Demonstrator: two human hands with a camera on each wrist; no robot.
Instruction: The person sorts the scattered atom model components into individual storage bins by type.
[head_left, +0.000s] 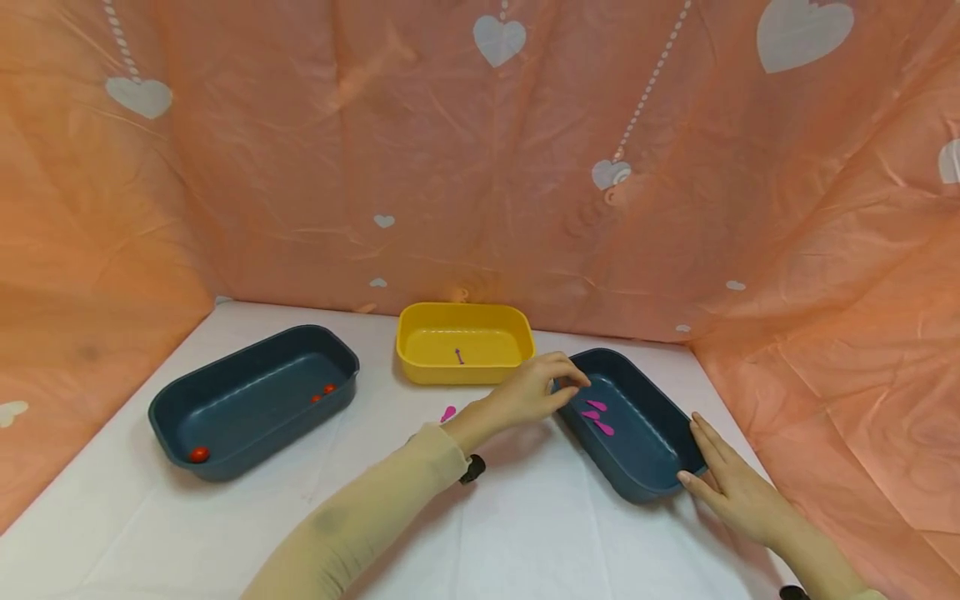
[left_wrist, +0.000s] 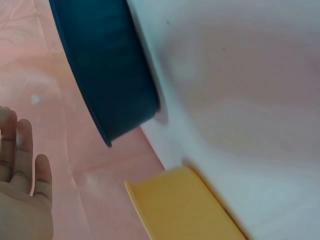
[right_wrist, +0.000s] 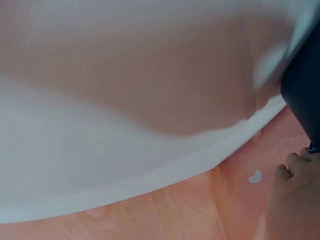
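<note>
My left hand (head_left: 542, 387) hovers over the left rim of the right-hand dark blue tray (head_left: 651, 417), thumb and forefinger bent towards each other with a gap between them. Nothing shows in that hand, and its fingers look loose in the left wrist view. Inside this tray lie several small pink teardrop-shaped pieces (head_left: 603, 427). Another pink piece (head_left: 448, 413) lies on the white table beside the left forearm. At the tray's near right corner, my right hand (head_left: 738, 492) touches the outside with mostly straight fingers, thumb spread towards the near end.
A yellow tray (head_left: 465, 376) at the back middle holds a small purple stick-like piece (head_left: 459, 357). To the left stands another dark blue tray (head_left: 247, 417) with small red round items (head_left: 198, 455) inside. Orange heart-patterned sheeting (head_left: 480, 208) encloses the white table (head_left: 525, 533).
</note>
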